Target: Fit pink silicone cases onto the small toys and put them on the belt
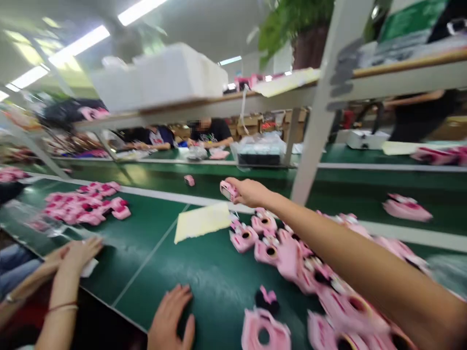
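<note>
- Right hand (250, 192): arm stretched out over the counter (204, 277), grip closed around 1 small pink piece (226, 190). Piece sticks out of the left side of the grip, held clear above the counter near the white stripe (164, 195).
- Left hand (172, 318): flat on the green counter, palm down, fingers spread, grip open and holding nothing.
- Just below the right grip: a pile of pink casings (292, 253) with round holes, spreading back under the forearm toward the near right edge. Blurred there, so no count.
- Nearest casing (264, 333) sits right of the left hand, close but not touching; a small black-and-pink bow part (267, 299) lies just beyond it.
- Left of and a bit below the right grip: a pale yellow sheet (202, 221), flat on the counter.
- Beyond the right grip to the left: 1 stray pink piece (189, 180) alone on the conveyor belt.
- Well left of both grips: a second heap of pink parts (87, 201).
- Another person's hands (78, 250) at the left edge of the counter, resting on a white scrap; a thin band on 1 wrist.
- Above the right grip: a shelf (219, 104) with white boxes (160, 75); a white upright post (321, 116) just to its right.
- More people seated at the far side, behind the belt.
</note>
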`<state>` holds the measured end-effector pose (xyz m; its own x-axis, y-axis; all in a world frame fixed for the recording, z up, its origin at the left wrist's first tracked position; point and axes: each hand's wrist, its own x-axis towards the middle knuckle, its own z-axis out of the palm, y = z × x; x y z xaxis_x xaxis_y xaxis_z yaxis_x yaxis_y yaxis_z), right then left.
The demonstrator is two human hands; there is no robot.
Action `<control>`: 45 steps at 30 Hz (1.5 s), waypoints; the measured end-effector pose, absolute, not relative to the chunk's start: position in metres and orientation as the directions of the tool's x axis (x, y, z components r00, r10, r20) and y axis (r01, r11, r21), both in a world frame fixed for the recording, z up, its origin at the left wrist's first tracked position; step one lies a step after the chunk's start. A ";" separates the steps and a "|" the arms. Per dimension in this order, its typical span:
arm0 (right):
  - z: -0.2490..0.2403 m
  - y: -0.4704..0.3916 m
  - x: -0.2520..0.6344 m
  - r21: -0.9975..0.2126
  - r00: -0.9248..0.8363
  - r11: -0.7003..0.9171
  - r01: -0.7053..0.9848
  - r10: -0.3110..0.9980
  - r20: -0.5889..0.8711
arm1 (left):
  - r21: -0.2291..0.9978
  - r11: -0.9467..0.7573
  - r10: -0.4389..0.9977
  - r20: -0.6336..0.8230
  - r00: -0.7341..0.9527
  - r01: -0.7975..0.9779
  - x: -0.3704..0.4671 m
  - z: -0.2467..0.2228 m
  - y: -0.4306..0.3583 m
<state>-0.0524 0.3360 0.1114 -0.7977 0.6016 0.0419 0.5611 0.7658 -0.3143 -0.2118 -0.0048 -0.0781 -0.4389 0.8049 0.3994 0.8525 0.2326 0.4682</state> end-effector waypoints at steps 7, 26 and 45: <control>0.069 0.161 0.120 -0.936 -0.807 0.211 0.280 0.580 -0.111 | 0.572 0.090 0.965 0.152 -0.213 0.815 -0.139 -0.066 0.015; 0.002 0.104 0.133 -0.925 -0.825 -0.230 0.302 0.422 -0.375 | 0.703 -0.050 0.995 -0.023 0.093 0.710 -0.081 -0.050 0.019; -0.026 0.086 0.133 -0.917 -0.627 0.022 0.398 0.737 -0.254 | 0.873 0.079 0.997 -0.068 -0.039 0.480 -0.072 -0.047 0.014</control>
